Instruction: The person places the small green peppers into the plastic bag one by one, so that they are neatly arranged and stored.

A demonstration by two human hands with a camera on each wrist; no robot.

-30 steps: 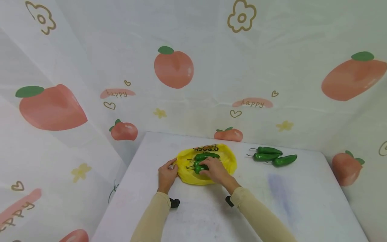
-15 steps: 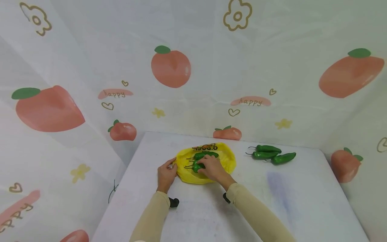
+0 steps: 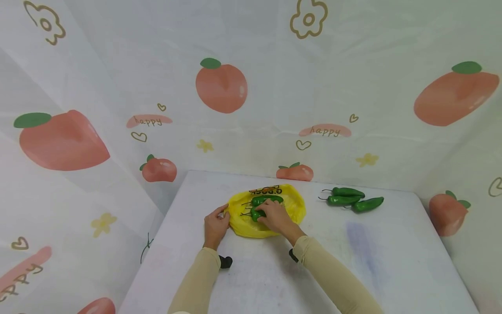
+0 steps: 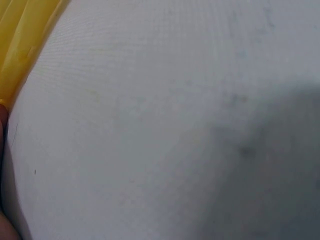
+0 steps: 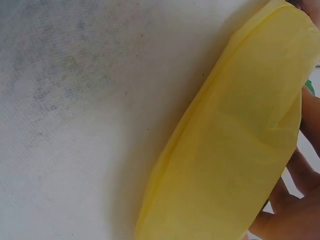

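A yellow plastic bag (image 3: 296, 204) lies spread open on the table in the head view, its sides rolled into a low rim. My left hand (image 3: 215, 226) pinches that rim at its left side. Inside the bag, my right hand (image 3: 276, 218) holds a green pepper (image 3: 256, 215) with a thin stem pointing left; the hand hides its far end. Just behind it lies another green pepper (image 3: 266, 200). The left wrist view catches only a corner of the bag (image 4: 22, 40). In the right wrist view, the bag's outer wall (image 5: 235, 135) covers part of my right hand (image 5: 295, 200).
Three green peppers (image 3: 343, 200) lie together on the white table (image 3: 392, 253), to the right of the bag. A white sheet printed with fruit (image 3: 221, 89) hangs behind and along both sides. A dark cord (image 3: 147, 248) shows at the table's left edge.
The head view has shifted slightly. Both hands keep nearly the same places, the left at the bag's rim and the right on the pepper, which has barely moved.
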